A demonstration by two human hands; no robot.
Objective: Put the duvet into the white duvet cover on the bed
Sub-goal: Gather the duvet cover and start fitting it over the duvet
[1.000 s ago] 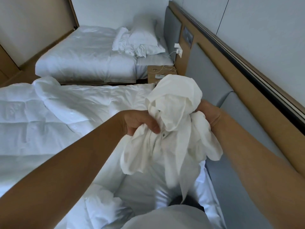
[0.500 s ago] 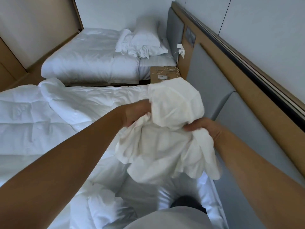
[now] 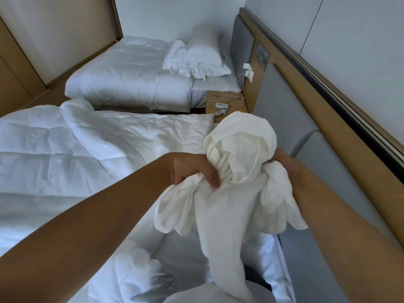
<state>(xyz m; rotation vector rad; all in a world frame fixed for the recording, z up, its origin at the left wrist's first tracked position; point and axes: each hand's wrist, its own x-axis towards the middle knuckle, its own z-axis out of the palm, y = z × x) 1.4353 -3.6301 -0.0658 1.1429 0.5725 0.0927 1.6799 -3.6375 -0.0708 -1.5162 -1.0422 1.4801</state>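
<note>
Head view, the only one I have: both hands are raised over the bed (image 3: 185, 256) with the duvet cover (image 3: 236, 197) bunched between them. My left hand (image 3: 192, 169) is clenched on a gathered fold, thumb and fingers curled round the cloth. My right hand (image 3: 284, 162) grasps the opposite side of the bunch. Its fingers are buried in the fabric, so I cannot see how much it has. A rounded puff of cover stands above the grip, and loose lobes and one long tail hang below it toward my body.

The quilted duvet (image 3: 65, 162) lies spread to the left of the grip and well apart from it, and none of it is inside the cover yet. The grey headboard (image 3: 282, 119) is just right of the grip. A nightstand (image 3: 227, 103) and a second bed (image 3: 131, 82) lie beyond it.

I judge this step to be sorting the cover out to find its opening or a corner. To do it well I would walk the fingers along one hem rather than pull at the wad. I would keep the hanging tail off the duvet so nothing tangles, and spread the hands apart only once an edge is found.
</note>
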